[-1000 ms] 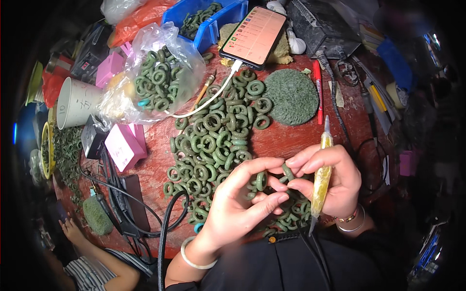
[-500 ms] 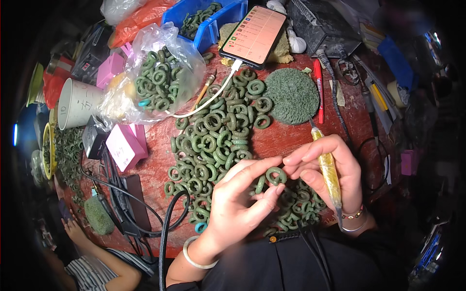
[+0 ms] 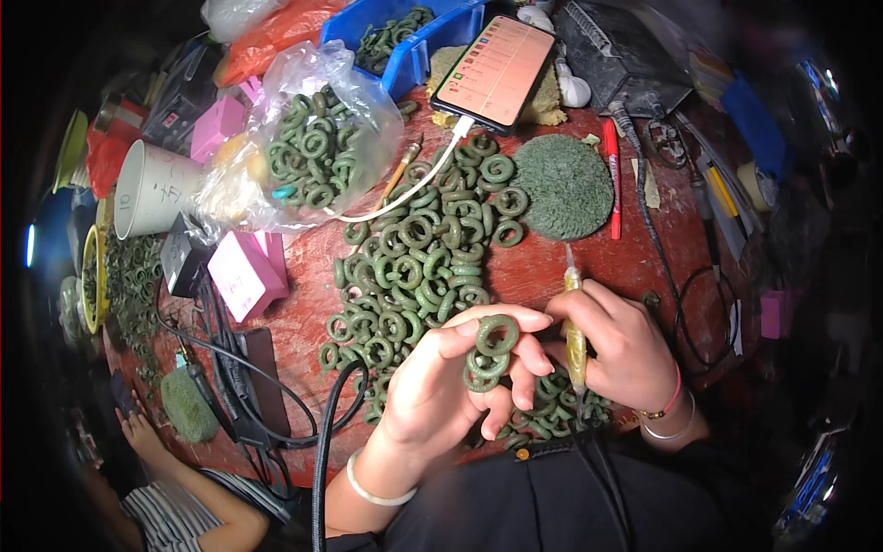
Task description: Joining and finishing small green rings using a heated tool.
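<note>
My left hand (image 3: 425, 382) is turned partly palm up and holds a few dark green rings (image 3: 484, 339) between its thumb and fingers. One ring stands uppermost, with others overlapping below it. My right hand (image 3: 621, 345) grips a pen-shaped tool (image 3: 576, 354) wrapped in yellow tape. Its thin metal tip points away from me, apart from the rings, and a cord runs from its lower end. Under and between my hands lies a heap of green rings (image 3: 561, 405). A larger ring pile (image 3: 414, 269) spreads just beyond my left hand.
A clear plastic bag (image 3: 363, 97) of rings, a white cup (image 3: 152, 189) and a pink box (image 3: 246, 276) stand left. Ahead are a charging phone (image 3: 497, 69), a round green scouring pad (image 3: 563, 189) and a red marker (image 3: 613, 179). Black cables (image 3: 322, 432) cross near my left arm.
My left hand has rolled over, bringing the rings up into plainer view. My right hand has drawn back from them and turned, with the tool now more upright. The view has shifted slightly.
</note>
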A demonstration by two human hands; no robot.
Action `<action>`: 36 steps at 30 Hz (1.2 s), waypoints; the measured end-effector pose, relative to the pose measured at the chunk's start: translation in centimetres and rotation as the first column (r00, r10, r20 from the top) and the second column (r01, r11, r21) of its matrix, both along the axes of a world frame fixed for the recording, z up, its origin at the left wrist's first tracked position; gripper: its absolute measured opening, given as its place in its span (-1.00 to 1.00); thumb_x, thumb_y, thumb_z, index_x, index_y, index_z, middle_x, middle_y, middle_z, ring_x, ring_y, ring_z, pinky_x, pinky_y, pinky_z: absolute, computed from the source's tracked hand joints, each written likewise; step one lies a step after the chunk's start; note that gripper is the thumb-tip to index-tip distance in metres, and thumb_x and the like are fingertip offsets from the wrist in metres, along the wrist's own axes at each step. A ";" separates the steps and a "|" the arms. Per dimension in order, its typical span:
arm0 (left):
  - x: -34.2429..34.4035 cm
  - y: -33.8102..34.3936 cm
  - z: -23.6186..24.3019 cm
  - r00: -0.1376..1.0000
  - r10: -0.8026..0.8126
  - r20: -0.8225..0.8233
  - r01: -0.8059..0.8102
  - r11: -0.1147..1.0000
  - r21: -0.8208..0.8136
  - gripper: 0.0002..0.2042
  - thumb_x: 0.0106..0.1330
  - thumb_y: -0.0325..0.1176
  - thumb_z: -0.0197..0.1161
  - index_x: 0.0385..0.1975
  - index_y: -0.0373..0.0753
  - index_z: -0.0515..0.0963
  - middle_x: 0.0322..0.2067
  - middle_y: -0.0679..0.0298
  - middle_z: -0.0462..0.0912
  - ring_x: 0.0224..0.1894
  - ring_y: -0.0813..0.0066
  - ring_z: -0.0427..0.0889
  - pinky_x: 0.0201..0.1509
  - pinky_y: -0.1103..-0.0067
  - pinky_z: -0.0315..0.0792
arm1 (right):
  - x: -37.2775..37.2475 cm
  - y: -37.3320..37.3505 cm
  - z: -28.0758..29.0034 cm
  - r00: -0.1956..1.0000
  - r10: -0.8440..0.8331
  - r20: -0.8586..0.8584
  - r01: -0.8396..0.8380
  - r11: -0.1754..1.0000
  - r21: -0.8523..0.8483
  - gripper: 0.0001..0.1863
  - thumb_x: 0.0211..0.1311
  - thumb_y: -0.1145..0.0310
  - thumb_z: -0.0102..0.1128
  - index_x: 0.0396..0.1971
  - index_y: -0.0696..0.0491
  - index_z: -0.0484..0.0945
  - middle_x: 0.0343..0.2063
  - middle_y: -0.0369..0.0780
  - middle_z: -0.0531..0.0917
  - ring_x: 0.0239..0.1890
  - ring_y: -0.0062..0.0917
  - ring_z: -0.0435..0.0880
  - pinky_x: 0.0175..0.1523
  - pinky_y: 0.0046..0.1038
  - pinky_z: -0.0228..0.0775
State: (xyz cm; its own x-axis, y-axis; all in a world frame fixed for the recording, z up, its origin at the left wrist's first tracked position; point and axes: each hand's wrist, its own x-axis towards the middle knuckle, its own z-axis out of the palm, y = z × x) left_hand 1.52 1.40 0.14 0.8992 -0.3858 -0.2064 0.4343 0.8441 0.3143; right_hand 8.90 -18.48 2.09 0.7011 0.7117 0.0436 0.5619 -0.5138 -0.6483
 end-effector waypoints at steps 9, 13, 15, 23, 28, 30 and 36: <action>-0.5 -0.5 0.8 0.957 0.193 0.218 -0.268 0.875 0.403 -0.73 0.36 -0.34 0.13 -0.09 -0.41 0.38 -0.05 -0.14 0.46 -0.38 0.32 0.64 -0.69 0.72 0.45 | 0.2 0.0 0.1 0.981 -0.184 -0.053 0.188 0.876 0.444 -0.74 -0.04 0.61 0.45 -0.36 0.14 0.53 -0.48 -0.22 0.65 -0.48 -0.48 0.67 -0.37 -0.48 0.47; -0.3 -1.2 1.3 0.975 0.183 0.129 -0.224 0.823 0.522 -0.78 0.22 -0.65 0.27 -0.16 -0.39 0.47 -0.11 0.06 0.47 -0.33 0.56 0.59 -0.53 0.78 0.50 | -0.1 0.1 0.1 0.984 -0.145 -0.104 0.178 0.799 0.574 -0.74 -0.02 0.58 0.47 -0.36 0.15 0.53 -0.46 -0.21 0.67 -0.43 -0.54 0.69 -0.33 -0.52 0.51; -0.3 -1.7 1.6 0.978 0.142 0.151 -0.204 0.788 0.581 -0.67 0.20 -0.66 0.31 -0.02 -0.38 0.49 -0.06 0.17 0.46 -0.22 0.61 0.57 -0.42 0.78 0.56 | -0.5 0.1 0.2 0.983 -0.116 -0.141 0.176 0.810 0.559 -0.74 -0.01 0.58 0.47 -0.36 0.15 0.53 -0.46 -0.21 0.67 -0.43 -0.54 0.68 -0.33 -0.52 0.50; -0.4 -1.5 1.4 0.988 0.058 0.143 -0.135 0.770 0.623 -0.70 0.28 -0.63 0.25 0.01 -0.41 0.46 -0.11 0.19 0.57 -0.26 0.53 0.66 -0.38 0.72 0.61 | -0.5 -0.2 1.1 0.870 -0.178 -0.460 0.359 0.868 0.343 -0.81 0.17 0.60 0.28 -0.26 0.16 0.46 -0.44 -0.20 0.63 -0.46 -0.60 0.67 -0.37 -0.56 0.51; -0.5 -1.3 0.9 0.981 0.156 0.114 -0.192 0.843 0.503 -0.73 0.33 -0.57 0.19 0.00 -0.39 0.42 -0.02 -0.13 0.55 -0.14 0.22 0.69 -0.43 0.62 0.63 | 1.2 -1.7 1.4 0.993 -0.077 0.094 0.085 0.994 -0.076 -0.70 0.02 0.35 0.44 -0.34 0.06 0.46 -0.54 -0.21 0.55 -0.53 -0.27 0.63 -0.42 -0.33 0.47; -0.5 -1.0 0.6 0.983 0.139 0.118 -0.179 0.854 0.488 -0.74 0.35 -0.54 0.18 0.01 -0.37 0.41 0.01 -0.16 0.51 -0.11 0.18 0.68 -0.38 0.59 0.65 | 0.9 -1.5 1.3 0.996 -0.080 0.041 0.083 0.993 -0.090 -0.66 -0.02 0.28 0.44 -0.38 0.06 0.44 -0.53 -0.21 0.50 -0.52 -0.22 0.59 -0.40 -0.26 0.44; -0.5 -0.9 0.6 0.983 0.153 0.104 -0.183 0.891 0.415 -0.77 0.41 -0.50 0.10 0.02 -0.37 0.40 0.05 -0.15 0.47 -0.03 0.15 0.64 -0.29 0.56 0.67 | 0.3 -1.3 1.1 0.997 0.076 -0.023 -0.076 0.997 -0.013 -0.69 -0.02 0.40 0.41 -0.29 0.07 0.47 -0.45 -0.18 0.49 -0.42 -0.22 0.60 -0.32 -0.27 0.46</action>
